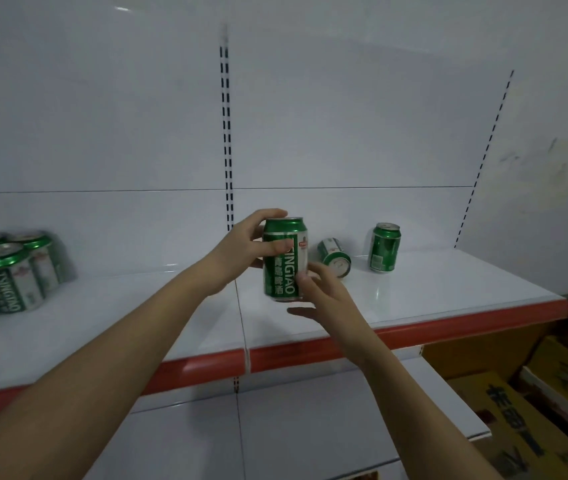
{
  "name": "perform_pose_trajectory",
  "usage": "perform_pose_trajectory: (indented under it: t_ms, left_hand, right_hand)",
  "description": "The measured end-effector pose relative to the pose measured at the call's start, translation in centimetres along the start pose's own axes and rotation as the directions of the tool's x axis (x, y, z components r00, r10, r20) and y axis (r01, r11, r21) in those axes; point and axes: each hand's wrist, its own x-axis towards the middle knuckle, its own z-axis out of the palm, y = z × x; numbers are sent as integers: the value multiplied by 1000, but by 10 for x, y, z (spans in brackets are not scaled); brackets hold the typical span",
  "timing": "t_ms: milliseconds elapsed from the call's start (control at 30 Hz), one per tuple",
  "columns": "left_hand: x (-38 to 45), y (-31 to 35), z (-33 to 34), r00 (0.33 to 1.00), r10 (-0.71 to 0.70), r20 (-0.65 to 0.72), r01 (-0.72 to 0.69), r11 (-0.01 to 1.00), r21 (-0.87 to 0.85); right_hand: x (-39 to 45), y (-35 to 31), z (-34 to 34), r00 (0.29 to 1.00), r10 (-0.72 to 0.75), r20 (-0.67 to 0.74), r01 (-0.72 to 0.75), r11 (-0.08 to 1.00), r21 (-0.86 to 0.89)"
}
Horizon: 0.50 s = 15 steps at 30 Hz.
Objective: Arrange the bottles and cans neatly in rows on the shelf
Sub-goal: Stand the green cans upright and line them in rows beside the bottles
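The head view looks down on a white shelf (431, 292) with a red front lip, and in the middle of it, lifted clear of the surface, a green can (285, 259) stands upright between two hands. The left hand (242, 245) grips it high on the left side, thumb across the printed face and fingers curled over the far rim. The right hand (322, 296) meets the can low on its right side; its fingertips touch the wall near the base while the thumb sticks out loose beneath, so it looks more like steadying or handing over than a full grasp, and how firmly it holds cannot be told. At the far left, a cluster of cans (9, 271) stands upright and packed close together, which reads as the row already begun. To the right of the hands, farther back, a tipped can (334, 257) lies on its side with its end toward the camera, and just beyond it an upright can (384, 247) stands alone, well apart from the cluster. By this showing, the job is partly done: the held can and these two strays are left to join the group. Cardboard boxes (524, 420) sit low at the near right.
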Motion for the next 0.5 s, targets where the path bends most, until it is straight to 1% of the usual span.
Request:
perform_pose_trajectory:
  t_ms: [133, 233, 367, 500]
  left_hand:
    - [-35, 18, -18, 1000, 3, -7, -2, 998, 62]
    - [-60, 29, -35, 1000, -31, 4, 30, 989, 145]
    - [-84, 45, -62, 995, -93, 19, 85, 962, 259]
    - [-103, 53, -88, 992, -125, 6, 117, 947, 301]
  right_hand:
    - [-10, -13, 28, 997, -70, 40, 71, 997, -29]
    - [-19, -18, 47, 993, -105, 57, 107, 993, -43]
    - [-28, -23, 74, 986, -128, 105, 134, 989, -55]
    - [-29, -26, 99, 978, -134, 157, 145, 988, -58]
